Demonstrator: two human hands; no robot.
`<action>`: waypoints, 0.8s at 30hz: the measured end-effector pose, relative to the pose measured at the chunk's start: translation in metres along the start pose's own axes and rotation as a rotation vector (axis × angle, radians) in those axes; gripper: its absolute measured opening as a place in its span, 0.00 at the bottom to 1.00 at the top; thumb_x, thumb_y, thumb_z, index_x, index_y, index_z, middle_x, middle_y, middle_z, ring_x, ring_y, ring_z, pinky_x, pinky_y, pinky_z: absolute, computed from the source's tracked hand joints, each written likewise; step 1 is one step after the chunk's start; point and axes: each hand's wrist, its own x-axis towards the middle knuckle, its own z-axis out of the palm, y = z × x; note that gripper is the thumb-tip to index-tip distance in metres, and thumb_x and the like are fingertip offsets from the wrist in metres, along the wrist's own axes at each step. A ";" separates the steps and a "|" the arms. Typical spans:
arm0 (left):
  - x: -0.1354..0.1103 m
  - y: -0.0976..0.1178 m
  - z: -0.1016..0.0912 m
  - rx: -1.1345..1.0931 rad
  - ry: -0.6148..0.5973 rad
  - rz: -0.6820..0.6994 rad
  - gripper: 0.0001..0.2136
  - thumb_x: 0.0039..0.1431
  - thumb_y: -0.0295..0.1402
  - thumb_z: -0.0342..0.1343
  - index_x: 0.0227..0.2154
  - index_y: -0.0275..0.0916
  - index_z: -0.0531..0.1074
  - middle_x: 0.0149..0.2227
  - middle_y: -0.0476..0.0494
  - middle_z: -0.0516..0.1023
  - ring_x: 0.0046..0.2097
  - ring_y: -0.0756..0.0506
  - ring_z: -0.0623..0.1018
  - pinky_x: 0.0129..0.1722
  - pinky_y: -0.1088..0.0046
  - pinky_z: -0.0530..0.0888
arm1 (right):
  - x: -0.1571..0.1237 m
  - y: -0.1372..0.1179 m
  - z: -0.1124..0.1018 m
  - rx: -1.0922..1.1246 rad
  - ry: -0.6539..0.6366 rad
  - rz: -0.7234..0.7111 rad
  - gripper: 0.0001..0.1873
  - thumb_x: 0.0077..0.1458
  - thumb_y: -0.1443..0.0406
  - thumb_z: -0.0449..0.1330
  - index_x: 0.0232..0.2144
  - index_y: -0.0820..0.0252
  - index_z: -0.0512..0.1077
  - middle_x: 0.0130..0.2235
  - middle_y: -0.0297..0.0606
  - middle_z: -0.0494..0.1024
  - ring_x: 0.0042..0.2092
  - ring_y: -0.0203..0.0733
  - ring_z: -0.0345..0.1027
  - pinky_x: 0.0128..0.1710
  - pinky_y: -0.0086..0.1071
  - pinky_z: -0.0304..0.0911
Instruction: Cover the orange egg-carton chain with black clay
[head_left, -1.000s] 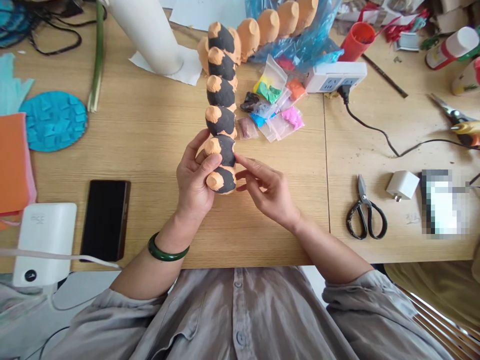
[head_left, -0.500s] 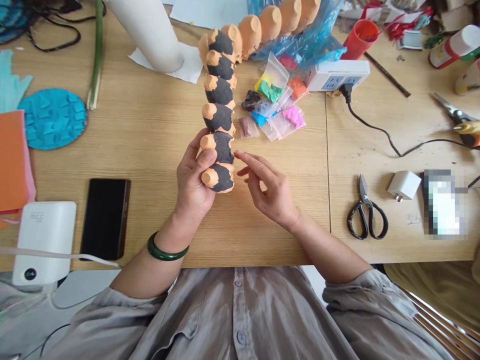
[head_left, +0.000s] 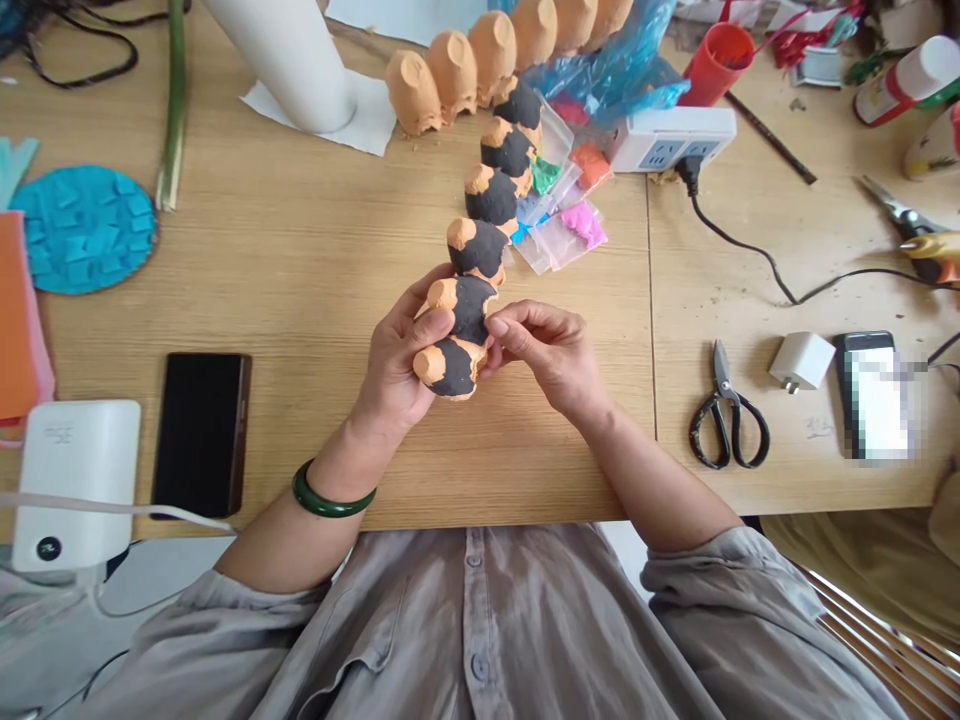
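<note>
A long strip of joined egg-shaped bumps (head_left: pixel 491 198), orange with black clay-like patches, slants away from me above the table. Round its near end my left hand (head_left: pixel 405 345) is closed, the thumb resting on an orange tip. My right hand (head_left: pixel 551 355) has thumb and fingertips pinched together against the strip's right edge, beside the second bump from the near end. Whether those fingertips hold a bit of clay or the edge itself is hidden. Behind the strip stands a similar row of plain orange bumps (head_left: pixel 493 48). Small bags of coloured clay (head_left: pixel 562 235) lie partly behind the strip.
Scissors (head_left: pixel 726 405), a white charger (head_left: pixel 802 360) and a phone (head_left: pixel 870 400) lie to the right. A power strip (head_left: pixel 671 138) and a red cup (head_left: pixel 720 62) stand farther back. On the left are a black device (head_left: pixel 201 435), a white power bank (head_left: pixel 79 480) and a blue disc (head_left: pixel 86 230).
The strip's far end has swung right, across the clay bags. My right fingers, extended before, have curled into a pinch at its edge. The near end has shifted slightly right with my left hand.
</note>
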 end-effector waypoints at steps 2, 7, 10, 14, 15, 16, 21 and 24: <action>-0.001 0.000 0.000 0.002 -0.011 -0.022 0.21 0.54 0.44 0.78 0.50 0.47 0.85 0.47 0.50 0.87 0.47 0.45 0.85 0.44 0.70 0.81 | 0.002 0.001 -0.004 0.001 -0.042 -0.003 0.26 0.53 0.45 0.78 0.31 0.60 0.77 0.28 0.30 0.81 0.28 0.33 0.77 0.34 0.29 0.81; -0.001 -0.002 -0.002 0.009 -0.027 -0.128 0.27 0.51 0.45 0.79 0.53 0.45 0.82 0.48 0.46 0.87 0.46 0.41 0.85 0.39 0.67 0.82 | 0.008 0.002 -0.015 0.027 -0.198 0.050 0.26 0.53 0.47 0.79 0.30 0.61 0.74 0.29 0.31 0.82 0.28 0.34 0.80 0.31 0.29 0.82; 0.000 -0.003 -0.003 0.018 -0.023 -0.151 0.27 0.49 0.44 0.80 0.52 0.46 0.83 0.48 0.45 0.88 0.42 0.42 0.86 0.36 0.67 0.83 | 0.009 0.001 -0.018 0.040 -0.230 0.061 0.26 0.53 0.48 0.79 0.30 0.60 0.73 0.30 0.31 0.82 0.29 0.34 0.81 0.31 0.29 0.83; 0.001 -0.005 -0.006 0.047 -0.020 -0.122 0.26 0.50 0.43 0.79 0.52 0.46 0.83 0.47 0.44 0.88 0.44 0.40 0.87 0.40 0.65 0.84 | 0.009 0.005 -0.018 0.042 -0.229 0.061 0.27 0.52 0.49 0.80 0.30 0.60 0.72 0.30 0.31 0.82 0.30 0.35 0.81 0.32 0.30 0.84; 0.001 -0.006 -0.006 0.050 -0.017 -0.112 0.26 0.51 0.43 0.79 0.53 0.45 0.83 0.48 0.44 0.88 0.45 0.40 0.87 0.41 0.65 0.84 | 0.009 0.006 -0.017 0.044 -0.223 0.064 0.27 0.52 0.49 0.80 0.30 0.60 0.71 0.30 0.31 0.81 0.31 0.35 0.81 0.33 0.30 0.84; 0.001 -0.006 -0.007 0.053 -0.011 -0.102 0.27 0.51 0.43 0.79 0.53 0.45 0.83 0.49 0.43 0.88 0.46 0.40 0.88 0.42 0.65 0.84 | 0.009 0.008 -0.017 0.051 -0.215 0.066 0.27 0.51 0.50 0.81 0.30 0.59 0.71 0.30 0.31 0.81 0.31 0.35 0.81 0.33 0.31 0.84; -0.001 -0.002 -0.006 0.073 0.026 -0.111 0.27 0.51 0.42 0.79 0.54 0.45 0.83 0.52 0.41 0.88 0.55 0.34 0.87 0.46 0.63 0.84 | 0.009 0.010 -0.015 0.107 -0.217 0.090 0.27 0.51 0.52 0.81 0.30 0.60 0.70 0.30 0.29 0.79 0.31 0.34 0.79 0.32 0.31 0.84; -0.003 0.003 -0.004 0.068 0.016 -0.107 0.28 0.51 0.42 0.79 0.55 0.47 0.82 0.56 0.41 0.87 0.59 0.32 0.85 0.45 0.63 0.85 | 0.008 0.005 -0.015 0.123 -0.244 0.142 0.25 0.55 0.50 0.79 0.32 0.60 0.72 0.30 0.28 0.78 0.30 0.32 0.75 0.33 0.31 0.85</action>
